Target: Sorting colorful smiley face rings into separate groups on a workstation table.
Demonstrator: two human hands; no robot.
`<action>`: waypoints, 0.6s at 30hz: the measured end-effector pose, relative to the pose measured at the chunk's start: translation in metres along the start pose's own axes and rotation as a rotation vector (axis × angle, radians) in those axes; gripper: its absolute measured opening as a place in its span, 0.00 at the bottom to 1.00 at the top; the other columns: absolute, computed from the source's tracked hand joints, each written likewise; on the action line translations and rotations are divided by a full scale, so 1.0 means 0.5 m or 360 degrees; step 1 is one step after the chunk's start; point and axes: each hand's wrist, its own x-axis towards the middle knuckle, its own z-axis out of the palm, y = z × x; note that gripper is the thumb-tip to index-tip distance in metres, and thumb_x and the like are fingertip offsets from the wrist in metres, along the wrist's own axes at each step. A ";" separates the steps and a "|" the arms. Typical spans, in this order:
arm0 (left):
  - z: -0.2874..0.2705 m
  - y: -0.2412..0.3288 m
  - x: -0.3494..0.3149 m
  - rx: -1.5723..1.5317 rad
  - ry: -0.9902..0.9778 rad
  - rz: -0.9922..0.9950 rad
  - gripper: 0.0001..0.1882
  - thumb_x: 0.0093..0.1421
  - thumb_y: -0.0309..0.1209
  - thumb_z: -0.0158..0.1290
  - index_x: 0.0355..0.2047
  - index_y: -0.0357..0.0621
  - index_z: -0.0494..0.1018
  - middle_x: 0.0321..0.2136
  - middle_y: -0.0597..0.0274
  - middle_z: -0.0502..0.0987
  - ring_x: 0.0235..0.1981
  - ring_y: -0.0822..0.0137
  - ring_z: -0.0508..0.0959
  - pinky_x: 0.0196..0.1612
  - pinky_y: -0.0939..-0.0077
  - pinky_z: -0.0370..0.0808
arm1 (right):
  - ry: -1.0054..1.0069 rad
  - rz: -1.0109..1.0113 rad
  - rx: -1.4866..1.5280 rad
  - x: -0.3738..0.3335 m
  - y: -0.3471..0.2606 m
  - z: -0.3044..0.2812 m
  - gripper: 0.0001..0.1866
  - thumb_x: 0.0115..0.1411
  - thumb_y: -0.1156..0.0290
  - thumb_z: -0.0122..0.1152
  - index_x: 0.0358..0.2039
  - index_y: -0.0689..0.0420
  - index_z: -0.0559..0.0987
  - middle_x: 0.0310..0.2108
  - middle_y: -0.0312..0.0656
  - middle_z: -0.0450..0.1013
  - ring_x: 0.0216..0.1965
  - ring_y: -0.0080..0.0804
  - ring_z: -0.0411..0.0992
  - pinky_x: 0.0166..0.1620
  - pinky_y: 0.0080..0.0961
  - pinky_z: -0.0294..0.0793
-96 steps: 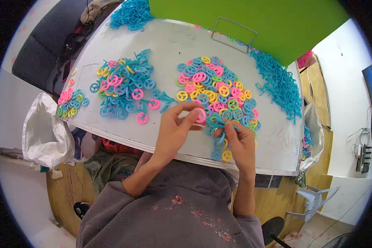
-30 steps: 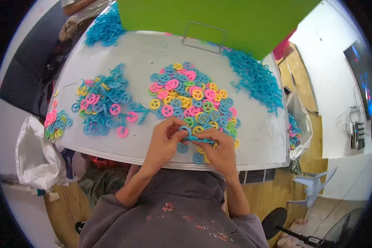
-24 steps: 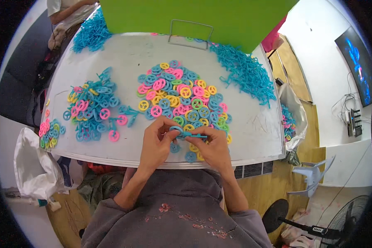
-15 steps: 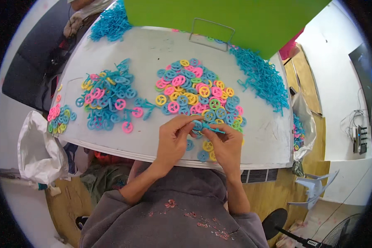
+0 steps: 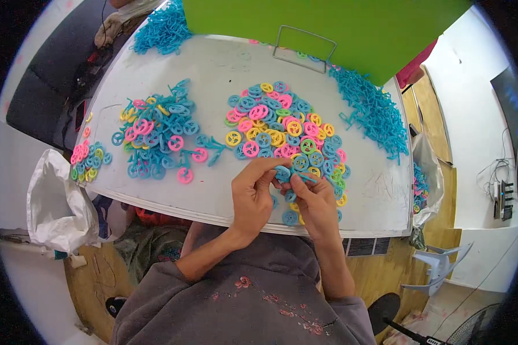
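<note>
left fingers (image 5: 263, 167) | pinching blue wheel (image 5: 282, 173) at tips | right fingers (image 5: 300, 187) | pinching blue stem (image 5: 308, 179)

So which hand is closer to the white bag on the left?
Left. The left hand is to the right of the white bag; the right hand is farther right, past the left one.
</note>
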 end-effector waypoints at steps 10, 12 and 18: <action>-0.011 -0.010 -0.003 -0.0021 -0.0014 -0.0128 0.10 0.64 0.20 0.43 0.40 0.35 0.75 0.34 0.58 0.77 0.29 0.72 0.76 0.35 0.79 0.76 | 0.0298 -0.0156 -0.0401 -0.005 -0.007 0.031 0.09 0.57 0.71 0.63 0.35 0.64 0.79 0.27 0.39 0.77 0.28 0.21 0.73 0.34 0.17 0.71; -0.011 -0.013 -0.003 -0.0004 0.0007 -0.0122 0.11 0.63 0.20 0.43 0.41 0.35 0.74 0.37 0.57 0.76 0.30 0.71 0.76 0.36 0.79 0.77 | 0.0454 -0.0262 -0.0634 -0.011 -0.001 0.040 0.08 0.56 0.72 0.64 0.33 0.64 0.79 0.26 0.39 0.77 0.28 0.22 0.73 0.33 0.19 0.71; -0.036 -0.017 0.001 -0.0023 -0.0140 -0.0232 0.12 0.61 0.18 0.46 0.43 0.35 0.74 0.40 0.57 0.76 0.34 0.71 0.77 0.37 0.79 0.77 | 0.0454 -0.1015 -0.1289 -0.010 0.005 0.031 0.06 0.53 0.82 0.62 0.33 0.65 0.77 0.29 0.39 0.76 0.32 0.22 0.73 0.36 0.18 0.71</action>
